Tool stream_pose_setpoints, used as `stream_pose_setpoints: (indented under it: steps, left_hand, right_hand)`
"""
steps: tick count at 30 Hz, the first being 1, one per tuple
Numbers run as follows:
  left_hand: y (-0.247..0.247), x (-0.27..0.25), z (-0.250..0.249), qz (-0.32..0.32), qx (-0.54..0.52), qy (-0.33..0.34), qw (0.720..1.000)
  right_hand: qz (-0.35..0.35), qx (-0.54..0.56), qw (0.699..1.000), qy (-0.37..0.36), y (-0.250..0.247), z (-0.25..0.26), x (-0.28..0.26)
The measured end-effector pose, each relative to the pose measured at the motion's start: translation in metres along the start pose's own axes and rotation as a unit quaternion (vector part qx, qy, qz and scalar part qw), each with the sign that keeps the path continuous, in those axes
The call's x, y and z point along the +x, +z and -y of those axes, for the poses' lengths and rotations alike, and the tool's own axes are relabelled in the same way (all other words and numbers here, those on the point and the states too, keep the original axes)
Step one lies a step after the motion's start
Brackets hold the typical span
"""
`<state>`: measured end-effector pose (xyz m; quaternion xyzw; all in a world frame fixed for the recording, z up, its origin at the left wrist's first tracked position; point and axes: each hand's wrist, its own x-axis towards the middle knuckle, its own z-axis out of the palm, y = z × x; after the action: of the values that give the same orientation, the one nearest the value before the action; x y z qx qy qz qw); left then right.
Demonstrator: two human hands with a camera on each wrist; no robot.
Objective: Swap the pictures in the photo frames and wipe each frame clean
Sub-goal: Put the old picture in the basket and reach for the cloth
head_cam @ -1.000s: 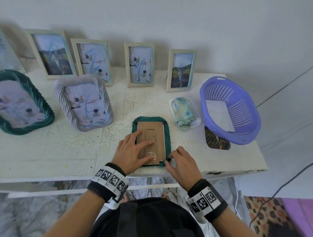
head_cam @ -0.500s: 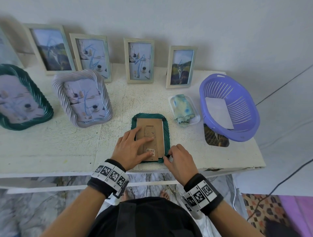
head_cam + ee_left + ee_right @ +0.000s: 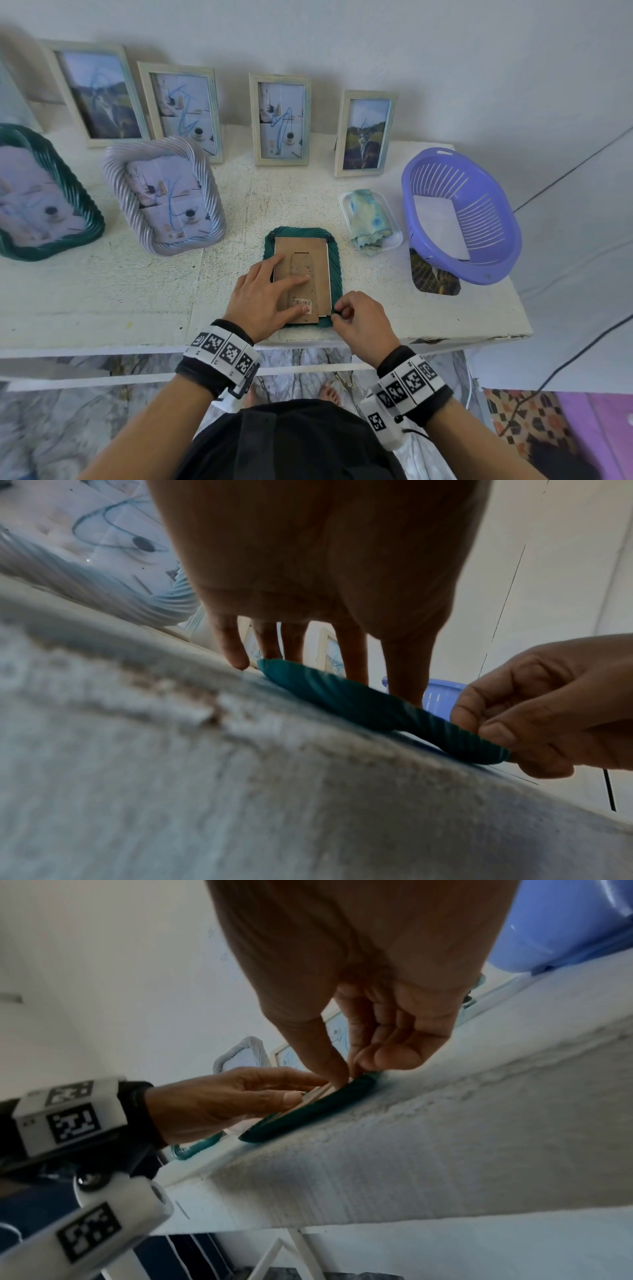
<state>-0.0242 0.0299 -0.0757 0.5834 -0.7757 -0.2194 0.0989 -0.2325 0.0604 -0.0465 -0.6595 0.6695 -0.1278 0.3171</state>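
White table (image 3: 102, 301) under everything, small green frame (image 3: 334, 246) face down at its near edge, brown backing board (image 3: 318, 253) uppermost, left hand (image 3: 263, 301) spread flat pressing the board, right hand (image 3: 363, 322) just beside it, fingertips pinching a small tab at the frame's near right corner

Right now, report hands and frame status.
Left hand flat on cardboard backing. Right hand pinching clip at green frame corner. Frame face-down. Nothing blocking.
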Motion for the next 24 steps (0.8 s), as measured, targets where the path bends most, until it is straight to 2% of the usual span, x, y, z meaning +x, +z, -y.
stream_pose_setpoints:
  steps: [3,8,14,24]
  left_hand:
    - [0.0,0.0,0.0,0.0,-0.003,0.002,1.0]
    - [0.0,0.0,0.001,-0.002,-0.001,0.003,1.0]
    - [0.002,0.0,0.002,-0.008,-0.015,0.004,1.0]
    - [0.003,-0.001,0.004,-0.006,-0.008,0.006,1.0]
  right_hand:
    - [0.001,-0.009,0.999,-0.044,-0.002,-0.007,-0.002]
    - [-0.021,-0.071,0.996,-0.051,0.004,-0.008,0.0]
    - [-0.018,-0.054,0.993,-0.105,0.005,-0.01,-0.001]
    - [-0.022,-0.054,0.991,-0.119,0.006,-0.014,-0.001]
